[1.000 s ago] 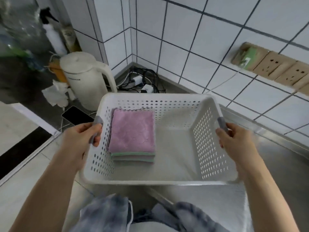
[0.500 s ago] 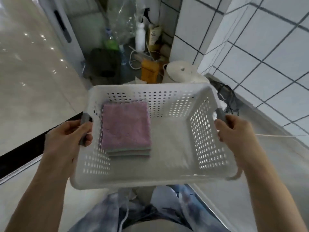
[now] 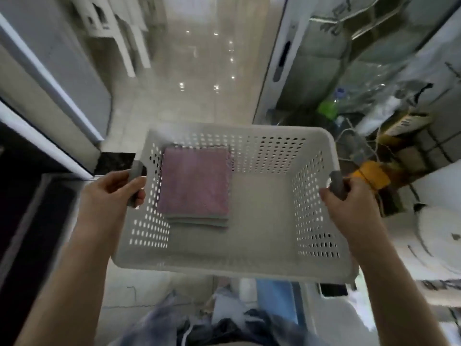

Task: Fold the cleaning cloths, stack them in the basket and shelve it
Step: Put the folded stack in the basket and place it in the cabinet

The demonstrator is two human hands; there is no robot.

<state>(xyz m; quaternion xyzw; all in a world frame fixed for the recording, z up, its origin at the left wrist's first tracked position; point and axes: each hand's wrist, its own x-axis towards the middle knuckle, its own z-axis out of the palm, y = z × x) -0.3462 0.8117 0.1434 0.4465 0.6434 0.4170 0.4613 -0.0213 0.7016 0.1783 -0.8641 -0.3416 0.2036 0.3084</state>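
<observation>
A white perforated plastic basket [image 3: 264, 245] hangs in the air in front of me, level. Inside, against its left wall, lies a neat stack of folded cloths [image 3: 195, 187]: a pink one on top, greenish-grey ones under it. My left hand [image 3: 112, 196] is shut on the grey handle at the basket's left rim. On the right rim's grey handle, my right hand [image 3: 349, 208] is shut too. The right half of the basket floor is bare.
A glossy tiled floor [image 3: 199, 78] stretches ahead. A white door frame [image 3: 277, 58] stands right of it. Clutter sits at the right: a green-capped bottle [image 3: 328, 108], an orange container [image 3: 371, 174], a white kettle [image 3: 441, 236]. A dark threshold [image 3: 30, 208] lies at the left.
I have turned left with the basket in both hands, away from the tiled wall and counter toward the open floor. The kettle and clutter have slid to the right of view.
</observation>
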